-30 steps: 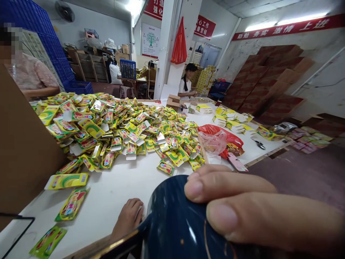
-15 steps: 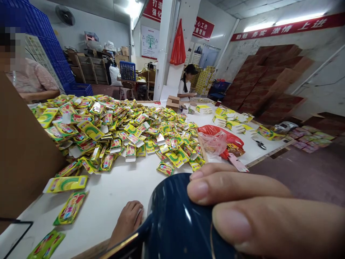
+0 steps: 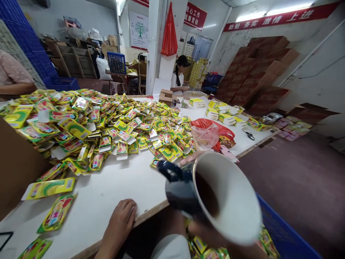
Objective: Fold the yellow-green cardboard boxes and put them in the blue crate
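Observation:
My right hand [image 3: 206, 234] grips a dark blue mug [image 3: 181, 192] with a white inside and a gold rim line. The mug is tilted, its mouth facing me, and dark brown liquid shows in it. Most of that hand is hidden behind the mug; some fingers show above and below it. On the white table [image 3: 107, 190], near its front edge, rests my left hand [image 3: 122, 217], its fingers curled in and no object visible in them. A flat yellow-green packet [image 3: 57, 213] and a yellow carton [image 3: 50, 188] lie to its left.
A large heap of small yellow cartons [image 3: 107, 126] covers the table's far side. Red plastic bags [image 3: 212, 128] and black scissors [image 3: 250, 135] lie to the right. A blue crate [image 3: 283, 228] stands below at right. Co-workers sit at the far side and left.
The mug has moved down and away from my face, and its mouth and liquid now show. My left hand stays on the table. The view has shifted slightly.

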The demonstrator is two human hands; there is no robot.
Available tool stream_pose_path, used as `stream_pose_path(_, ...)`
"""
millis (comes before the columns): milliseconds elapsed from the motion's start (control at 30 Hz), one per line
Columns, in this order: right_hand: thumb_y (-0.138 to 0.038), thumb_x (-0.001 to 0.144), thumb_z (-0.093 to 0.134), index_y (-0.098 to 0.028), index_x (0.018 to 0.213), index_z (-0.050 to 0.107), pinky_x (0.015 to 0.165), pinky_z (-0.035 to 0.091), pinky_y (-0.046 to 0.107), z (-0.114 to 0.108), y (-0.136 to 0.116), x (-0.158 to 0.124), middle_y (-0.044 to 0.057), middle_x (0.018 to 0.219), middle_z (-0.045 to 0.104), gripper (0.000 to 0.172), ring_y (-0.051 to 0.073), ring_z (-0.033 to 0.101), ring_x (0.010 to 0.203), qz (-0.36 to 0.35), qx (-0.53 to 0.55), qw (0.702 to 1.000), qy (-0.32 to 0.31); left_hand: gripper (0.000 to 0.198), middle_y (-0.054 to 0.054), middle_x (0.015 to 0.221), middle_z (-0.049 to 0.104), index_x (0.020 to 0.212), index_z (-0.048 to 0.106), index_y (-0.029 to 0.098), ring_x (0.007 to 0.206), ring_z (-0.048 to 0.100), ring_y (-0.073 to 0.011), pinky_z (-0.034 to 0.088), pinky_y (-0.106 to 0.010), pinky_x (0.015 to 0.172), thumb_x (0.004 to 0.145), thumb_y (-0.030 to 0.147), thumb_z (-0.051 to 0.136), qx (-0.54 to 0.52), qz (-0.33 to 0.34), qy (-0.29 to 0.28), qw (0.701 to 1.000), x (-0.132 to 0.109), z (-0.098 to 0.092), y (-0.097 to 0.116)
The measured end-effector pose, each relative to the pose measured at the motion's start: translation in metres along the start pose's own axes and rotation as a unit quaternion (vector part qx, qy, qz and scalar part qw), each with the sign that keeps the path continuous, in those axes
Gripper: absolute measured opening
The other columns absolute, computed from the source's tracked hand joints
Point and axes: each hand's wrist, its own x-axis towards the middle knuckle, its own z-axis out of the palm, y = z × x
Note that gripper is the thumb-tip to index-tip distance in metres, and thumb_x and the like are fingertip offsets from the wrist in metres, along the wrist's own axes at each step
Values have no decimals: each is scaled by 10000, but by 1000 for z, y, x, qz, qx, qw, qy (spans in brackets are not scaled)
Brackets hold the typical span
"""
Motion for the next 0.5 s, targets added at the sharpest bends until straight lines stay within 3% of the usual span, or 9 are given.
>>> stream_pose_path(100,-394,561,775,-199,1050,545,848,502,406,-24,48,-9,58,998,643,575,243,609,933,77,-55,994,61,171,-62,918,630,863,614,216,891,586,-227,497,-371,805,862,295,462,33,12,-43,998,13,12,-12)
stream_pose_path(200,-368,547,783,-158,1168,457,858,479,414,-53,116,-10,107,1085,614,732,240,597,952,152,-102,971,151,182,-70,934,623,872,605,210,899,580,-223,493,-370,805,868,275,435,54,9,-51,997,10,11,-14)
stream_pose_path(367,-420,472,783,-136,1128,447,868,451,419,-98,230,-8,144,1109,591,790,262,577,973,212,-217,911,281,185,-72,943,611,878,594,208,899,571,-220,482,-377,812,877,266,418,62,-1,-68,996,7,10,-13)
stream_pose_path(500,-424,430,783,-126,1182,401,890,435,400,-118,286,-11,174,1151,570,895,287,557,1027,275,-263,864,330,179,-77,943,606,880,590,204,906,562,-221,474,-381,821,878,257,419,60,-1,-70,996,7,12,-16)
